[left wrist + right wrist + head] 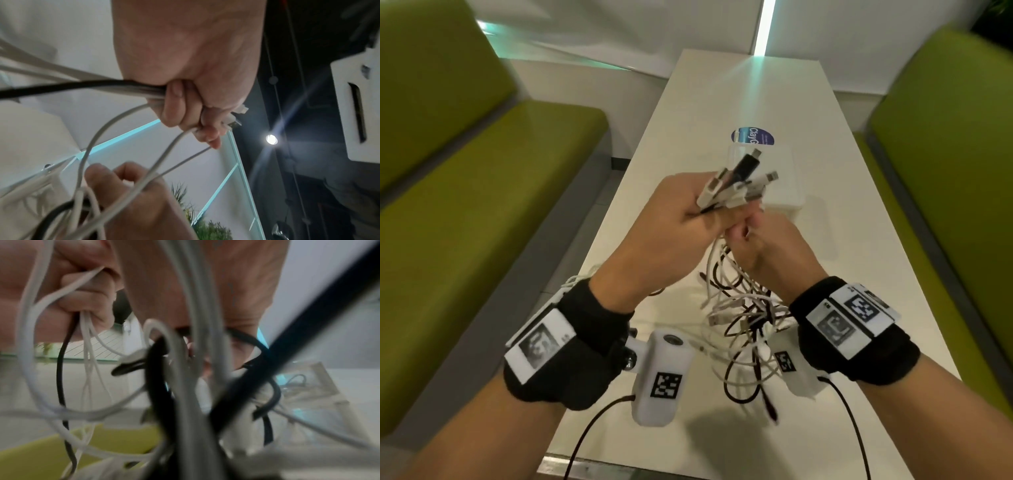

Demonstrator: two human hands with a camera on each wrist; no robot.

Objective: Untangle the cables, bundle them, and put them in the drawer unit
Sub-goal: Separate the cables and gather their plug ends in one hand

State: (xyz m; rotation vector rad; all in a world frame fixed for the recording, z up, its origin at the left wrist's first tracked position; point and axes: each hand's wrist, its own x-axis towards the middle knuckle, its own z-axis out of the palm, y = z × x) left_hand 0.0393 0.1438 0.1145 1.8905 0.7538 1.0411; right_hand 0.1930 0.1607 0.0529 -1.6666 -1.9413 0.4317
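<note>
The left hand's (671,212) fingers (174,105) were curled tight round a fistful of cables (739,308), their plug ends (736,185) fanning up out of the fist. Just beside it, the right hand (767,246) was closed on strands lower in the same bunch. The tangled white and black loops hung below both hands, over the white surface (859,240). Beyond the plug ends, the white drawer unit (787,185) stood on that surface

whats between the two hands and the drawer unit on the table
Only the plug ends fanning from the left hand, in the head view. The right hand grips cables below; drawer unit behind.
</note>
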